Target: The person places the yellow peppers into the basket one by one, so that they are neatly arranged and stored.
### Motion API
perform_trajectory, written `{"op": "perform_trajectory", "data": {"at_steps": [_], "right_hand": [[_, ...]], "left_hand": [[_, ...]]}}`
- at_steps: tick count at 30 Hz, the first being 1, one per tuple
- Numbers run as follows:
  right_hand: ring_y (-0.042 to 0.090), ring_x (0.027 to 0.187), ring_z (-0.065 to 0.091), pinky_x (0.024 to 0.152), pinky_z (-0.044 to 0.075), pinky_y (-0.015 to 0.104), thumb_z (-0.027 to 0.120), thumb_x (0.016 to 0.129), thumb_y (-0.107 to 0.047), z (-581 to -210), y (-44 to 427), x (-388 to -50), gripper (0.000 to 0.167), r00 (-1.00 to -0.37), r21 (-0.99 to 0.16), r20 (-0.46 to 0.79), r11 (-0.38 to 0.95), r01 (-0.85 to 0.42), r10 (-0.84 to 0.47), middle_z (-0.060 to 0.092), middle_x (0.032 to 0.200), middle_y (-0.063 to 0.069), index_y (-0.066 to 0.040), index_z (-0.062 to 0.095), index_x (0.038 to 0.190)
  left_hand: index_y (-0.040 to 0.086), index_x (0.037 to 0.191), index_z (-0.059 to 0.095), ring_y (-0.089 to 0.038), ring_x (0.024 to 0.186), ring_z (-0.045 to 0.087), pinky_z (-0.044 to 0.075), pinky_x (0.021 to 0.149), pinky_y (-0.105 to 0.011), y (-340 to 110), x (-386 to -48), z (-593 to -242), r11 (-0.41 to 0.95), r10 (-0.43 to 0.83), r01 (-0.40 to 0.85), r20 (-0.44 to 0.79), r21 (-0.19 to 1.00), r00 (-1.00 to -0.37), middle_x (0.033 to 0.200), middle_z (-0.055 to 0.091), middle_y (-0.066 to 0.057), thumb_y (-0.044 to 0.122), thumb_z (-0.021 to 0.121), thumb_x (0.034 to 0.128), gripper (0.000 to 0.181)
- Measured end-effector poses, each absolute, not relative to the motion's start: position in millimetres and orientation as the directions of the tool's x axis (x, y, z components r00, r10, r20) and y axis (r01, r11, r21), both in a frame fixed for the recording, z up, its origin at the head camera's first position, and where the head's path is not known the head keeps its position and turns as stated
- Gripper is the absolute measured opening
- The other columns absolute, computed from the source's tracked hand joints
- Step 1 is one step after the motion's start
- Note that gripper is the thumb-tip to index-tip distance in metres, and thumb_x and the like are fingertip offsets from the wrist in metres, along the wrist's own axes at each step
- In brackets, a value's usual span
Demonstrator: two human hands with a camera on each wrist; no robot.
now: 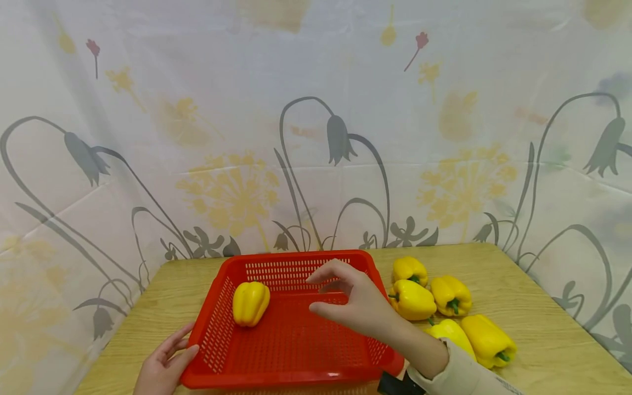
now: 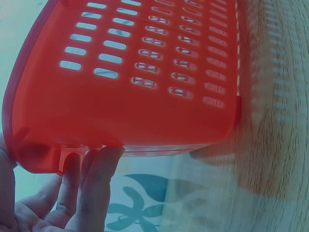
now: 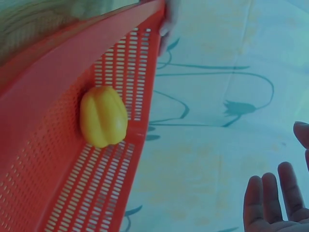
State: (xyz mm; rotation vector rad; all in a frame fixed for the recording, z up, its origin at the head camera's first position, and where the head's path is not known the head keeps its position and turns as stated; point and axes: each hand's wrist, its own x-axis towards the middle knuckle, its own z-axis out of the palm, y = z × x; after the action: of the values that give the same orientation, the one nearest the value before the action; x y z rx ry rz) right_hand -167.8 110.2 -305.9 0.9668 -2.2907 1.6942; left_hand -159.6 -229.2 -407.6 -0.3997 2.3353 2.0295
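A red plastic basket (image 1: pixel 296 351) with slotted walls stands on the table. My left hand (image 1: pixel 168 359) grips its left rim, thumb on top; in the left wrist view the fingers (image 2: pixel 99 186) curl up under the rim from outside. One yellow bell pepper (image 1: pixel 250 303) lies inside the basket near its left wall, also visible in the right wrist view as a yellow bell pepper (image 3: pixel 103 117). Above the right part of the basket hovers my right hand (image 1: pixel 355 299), fingers spread from the thumb and holding nothing.
Several yellow bell peppers (image 1: pixel 413 300) lie close together on the wooden table (image 1: pixel 553 329), right of the basket; my right forearm partly covers one. Behind the table hangs a patterned cloth (image 1: pixel 316 181) with flower prints.
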Motion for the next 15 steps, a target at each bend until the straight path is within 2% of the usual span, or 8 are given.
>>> {"op": "perform_trajectory", "data": {"at_steps": [8,15], "right_hand": [[0.018,0.096,0.055,0.083,0.05,0.033,0.071,0.082,-0.004,-318,139,-162,0.025,-0.771,-0.785,0.512,0.159,-0.599,-0.379,0.057,0.103,0.007,-0.006,0.06,0.104],[0.016,0.092,0.056,0.081,0.051,0.03,0.073,0.08,-0.004,-331,163,-159,0.027,-0.8,-0.783,0.511,0.212,-0.584,-0.315,0.057,0.101,0.004,-0.008,0.06,0.103]], "left_hand": [[0.0,0.141,0.037,-0.018,0.084,0.065,0.055,0.069,-0.034,-228,-158,-406,0.178,-0.177,-0.182,-0.15,0.967,-0.973,0.101,0.061,-0.008,0.024,0.068,0.0861,0.068],[-0.001,0.141,0.036,-0.019,0.084,0.065,0.055,0.068,-0.035,-228,-157,-405,0.178,-0.181,-0.191,-0.158,0.965,-0.971,0.101,0.061,-0.008,0.022,0.067,0.0874,0.066]]}}
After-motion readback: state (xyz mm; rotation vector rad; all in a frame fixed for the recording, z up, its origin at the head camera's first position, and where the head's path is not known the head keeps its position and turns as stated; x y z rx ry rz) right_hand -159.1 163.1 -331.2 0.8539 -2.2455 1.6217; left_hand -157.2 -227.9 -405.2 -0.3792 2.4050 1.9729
